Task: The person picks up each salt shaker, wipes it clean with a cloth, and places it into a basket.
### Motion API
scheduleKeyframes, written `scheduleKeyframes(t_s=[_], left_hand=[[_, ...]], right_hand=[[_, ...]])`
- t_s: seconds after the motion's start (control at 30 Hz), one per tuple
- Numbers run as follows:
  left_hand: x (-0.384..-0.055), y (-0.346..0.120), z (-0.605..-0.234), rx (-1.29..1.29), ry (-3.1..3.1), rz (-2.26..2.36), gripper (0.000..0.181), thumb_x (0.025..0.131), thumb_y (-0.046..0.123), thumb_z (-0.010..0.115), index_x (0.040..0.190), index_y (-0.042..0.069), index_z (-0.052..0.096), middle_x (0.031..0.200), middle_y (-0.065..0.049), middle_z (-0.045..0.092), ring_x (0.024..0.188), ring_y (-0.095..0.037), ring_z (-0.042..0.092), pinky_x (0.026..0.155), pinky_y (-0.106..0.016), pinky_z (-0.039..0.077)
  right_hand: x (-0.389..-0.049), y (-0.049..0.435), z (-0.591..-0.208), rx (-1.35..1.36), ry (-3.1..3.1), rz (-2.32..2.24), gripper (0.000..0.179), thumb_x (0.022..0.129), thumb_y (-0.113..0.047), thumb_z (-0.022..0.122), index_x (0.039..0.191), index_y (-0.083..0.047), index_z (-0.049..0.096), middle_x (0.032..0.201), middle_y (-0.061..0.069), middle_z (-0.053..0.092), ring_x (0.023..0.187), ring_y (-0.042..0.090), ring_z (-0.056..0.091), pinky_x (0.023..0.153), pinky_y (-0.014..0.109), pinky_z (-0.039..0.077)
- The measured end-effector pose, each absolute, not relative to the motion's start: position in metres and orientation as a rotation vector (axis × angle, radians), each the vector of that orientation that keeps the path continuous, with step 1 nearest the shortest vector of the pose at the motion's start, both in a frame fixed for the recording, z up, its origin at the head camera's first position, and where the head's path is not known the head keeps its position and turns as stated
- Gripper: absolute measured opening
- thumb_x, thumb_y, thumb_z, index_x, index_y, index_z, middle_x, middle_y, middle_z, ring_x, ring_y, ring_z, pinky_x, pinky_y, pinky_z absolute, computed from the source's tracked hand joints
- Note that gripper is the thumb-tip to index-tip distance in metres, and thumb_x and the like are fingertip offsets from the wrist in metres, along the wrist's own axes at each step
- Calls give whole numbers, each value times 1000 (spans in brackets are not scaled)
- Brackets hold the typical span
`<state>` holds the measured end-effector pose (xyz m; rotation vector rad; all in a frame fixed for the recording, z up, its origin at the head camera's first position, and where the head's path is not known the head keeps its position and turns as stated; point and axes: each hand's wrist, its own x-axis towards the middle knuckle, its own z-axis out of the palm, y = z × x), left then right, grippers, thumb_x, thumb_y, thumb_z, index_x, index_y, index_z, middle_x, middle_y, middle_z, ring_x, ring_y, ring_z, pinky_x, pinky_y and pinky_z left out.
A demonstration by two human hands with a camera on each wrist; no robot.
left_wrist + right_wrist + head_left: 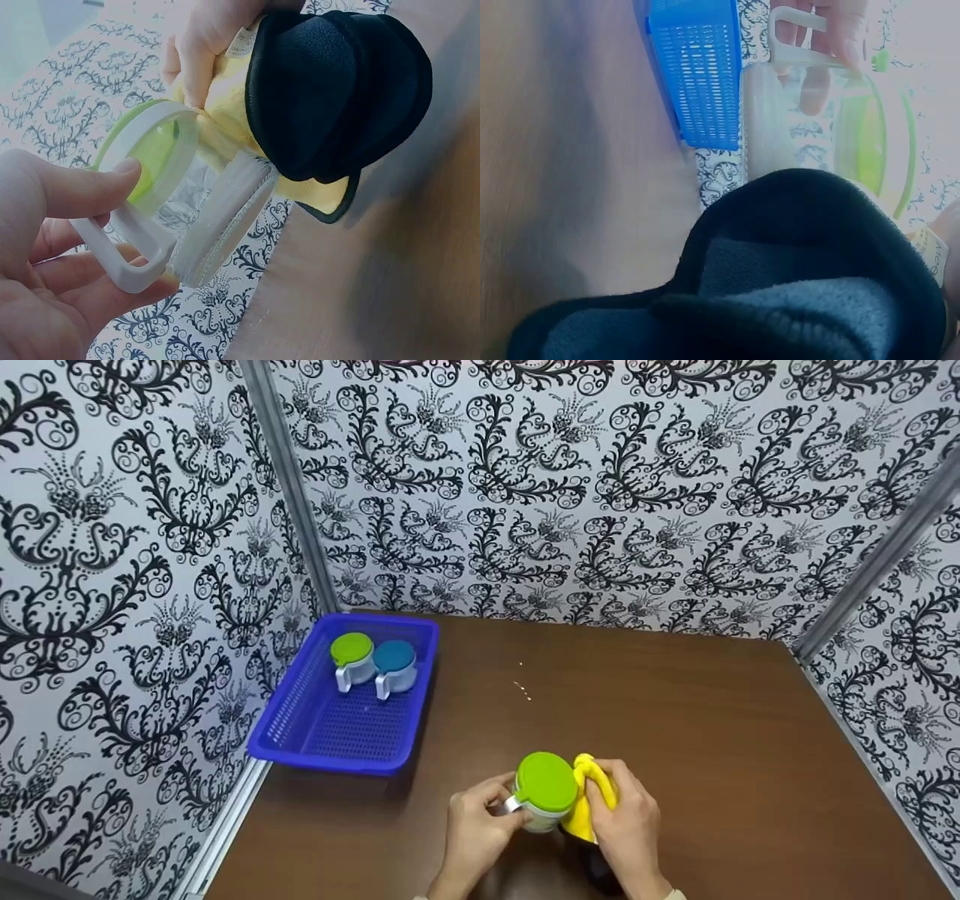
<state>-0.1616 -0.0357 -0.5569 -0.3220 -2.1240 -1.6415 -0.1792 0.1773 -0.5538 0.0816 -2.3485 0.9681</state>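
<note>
My left hand [478, 826] grips a clear jar [546, 784] with a green lid and a white handle. In the left wrist view the thumb lies near the rim of the lid [157, 154], with the other fingers about the handle [129, 266]. A folded cloth [582, 814], yellow on one side and dark on the other, is pinched in my right hand [628, 819]. It lies against the jar's right side. Seen from the right wrist, the cloth's dark side [795, 247] covers part of the jar [810, 124].
A blue-purple plastic basket [405, 735] stands on the left of the brown table [712, 735]. Inside it are a green-lidded jar [352, 656] and a blue-lidded jar [396, 666], both with white handles. Small pale crumbs [523, 690] lie mid-table. Patterned walls [540, 495] enclose the table.
</note>
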Motion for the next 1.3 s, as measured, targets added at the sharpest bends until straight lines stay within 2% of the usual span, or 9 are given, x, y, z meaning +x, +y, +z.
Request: scheduleKeyframes(t_s=[0.17, 0.43, 0.7, 0.93, 1.17, 1.3], left_hand=[[-162, -35, -554, -347, -2081, -1677, 33, 63, 7, 93, 65, 17, 62, 107, 0, 74, 95, -18, 71, 68, -26, 58], [-162, -35, -552, -341, -2082, -1689, 32, 63, 7, 93, 65, 17, 63, 107, -1, 74, 95, -18, 71, 65, -24, 57], [-161, -37, -553, -343, -2105, -1684, 33, 62, 6, 93, 64, 17, 62, 107, -1, 74, 96, -17, 71, 67, -25, 57], [-163, -39, -557, -322, -2131, -1645, 33, 61, 5, 93, 63, 18, 62, 106, 0, 75, 93, -17, 72, 64, -24, 56], [-164, -40, -561, -327, -2126, -1601, 36, 59, 3, 92, 61, 18, 60, 103, 1, 75, 94, -17, 72, 65, -23, 55], [-167, -40, -561, -353, -2113, -1573, 36, 58, 3, 92, 61, 18, 60, 102, 1, 76, 94, -18, 72, 67, -24, 56]], right_hand=[[-180, 178, -565, 66, -2456, 920, 32, 78, -14, 87, 102, -27, 71, 97, -7, 72, 78, 18, 66, 63, 43, 50], [-179, 179, -571, 66, -2550, 868, 34, 77, -15, 86, 103, -26, 69, 95, -4, 71, 71, 20, 62, 58, 39, 46], [-179, 180, -572, 72, -2585, 849, 35, 78, -15, 84, 106, -28, 70, 100, -6, 72, 73, 19, 62, 58, 40, 46], [-184, 185, -567, 81, -2551, 860, 34, 79, -16, 85, 107, -30, 71, 100, -8, 71, 77, 18, 64, 62, 42, 49], [-193, 197, -550, 126, -2407, 874, 34, 79, -15, 87, 107, -26, 73, 101, -6, 72, 80, 21, 68, 62, 46, 52], [-199, 201, -536, 149, -2313, 920, 35, 79, -11, 86, 109, -23, 73, 106, -4, 72, 86, 21, 69, 68, 47, 54]])
